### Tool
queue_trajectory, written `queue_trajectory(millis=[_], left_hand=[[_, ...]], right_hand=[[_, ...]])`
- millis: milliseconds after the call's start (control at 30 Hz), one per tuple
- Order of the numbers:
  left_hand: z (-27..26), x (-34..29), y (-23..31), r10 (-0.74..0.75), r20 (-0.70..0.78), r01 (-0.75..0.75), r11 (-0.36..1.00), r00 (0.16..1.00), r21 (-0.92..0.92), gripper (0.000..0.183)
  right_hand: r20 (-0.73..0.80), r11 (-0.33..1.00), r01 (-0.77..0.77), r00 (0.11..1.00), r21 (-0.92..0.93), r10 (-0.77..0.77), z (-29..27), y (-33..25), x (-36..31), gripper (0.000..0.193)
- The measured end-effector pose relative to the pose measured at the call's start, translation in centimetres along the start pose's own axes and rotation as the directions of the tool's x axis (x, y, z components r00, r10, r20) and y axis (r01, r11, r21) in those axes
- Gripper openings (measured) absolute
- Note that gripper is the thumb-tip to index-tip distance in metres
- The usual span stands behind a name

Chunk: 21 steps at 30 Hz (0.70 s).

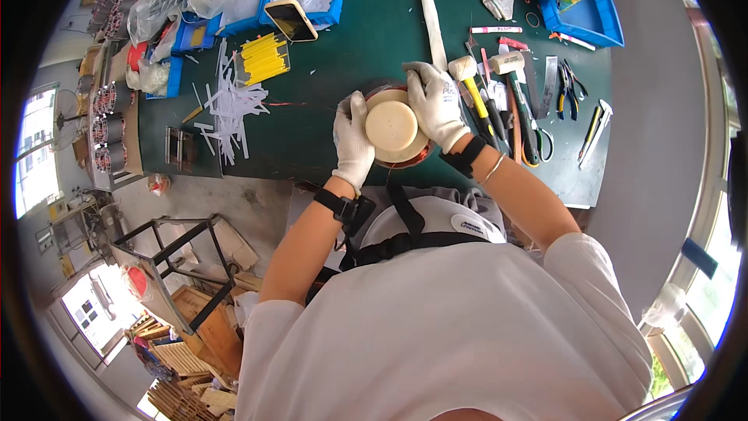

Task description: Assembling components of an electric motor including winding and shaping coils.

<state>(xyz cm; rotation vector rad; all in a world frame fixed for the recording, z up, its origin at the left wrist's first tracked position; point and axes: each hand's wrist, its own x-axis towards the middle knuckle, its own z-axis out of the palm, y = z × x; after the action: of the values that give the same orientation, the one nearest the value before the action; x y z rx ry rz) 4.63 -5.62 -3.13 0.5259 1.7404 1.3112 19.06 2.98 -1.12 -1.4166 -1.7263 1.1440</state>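
A cream-coloured stepped round block [392, 125] stands in front of me at the table's near edge, its smaller disc on top of a wider one. Below it shows a ring of copper-coloured winding [417, 157], mostly hidden by the block and my hands. In a white glove, my left hand [353, 136] curls round the block's left side. My right hand [436, 103], gloved too, grips it from the upper right. What the fingertips touch on the far side is hidden. A thin reddish wire [284, 104] runs off to the left.
Right of my hands lie mallets [508, 64], scissors [545, 144], pliers [573, 92] and a utility knife [590, 129]. To the left are white paper strips [234, 109], a box of yellow sticks [265, 58] and a phone [291, 20]. Blue bins [600, 19] stand farther back.
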Motion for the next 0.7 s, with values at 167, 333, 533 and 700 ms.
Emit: queue_trajectory(millis=[167, 333, 533, 700], left_hand=[[-3.4, -6.4, 2.8, 0.114, -0.288, -0.065, 0.983, 0.951, 0.173, 0.060], [-10.0, -14.0, 5.4, -0.313, 0.740, 0.197, 0.950, 0.595, 0.244, 0.048], [-9.6, -8.5, -5.9, -0.007, 0.559, -0.333, 0.797, 0.829, 0.504, 0.131], [-4.9, -2.1, 1.3, 0.151, 0.622, -0.257, 0.963, 0.768, 0.085, 0.152]], right_hand=[[-0.269, 0.946, 0.320, 0.908, -0.055, -0.322, -4.8, 1.0, -4.0, 0.013], [0.306, 0.872, -0.483, 0.845, 0.081, 0.439, -9.0, 6.0, -5.1, 0.057], [0.310, 0.966, -0.123, 0.950, 0.225, 0.049, -5.3, 0.4, -0.7, 0.041], [0.377, 0.966, 0.251, 0.890, 0.060, -0.255, -6.6, -4.5, -0.7, 0.030]])
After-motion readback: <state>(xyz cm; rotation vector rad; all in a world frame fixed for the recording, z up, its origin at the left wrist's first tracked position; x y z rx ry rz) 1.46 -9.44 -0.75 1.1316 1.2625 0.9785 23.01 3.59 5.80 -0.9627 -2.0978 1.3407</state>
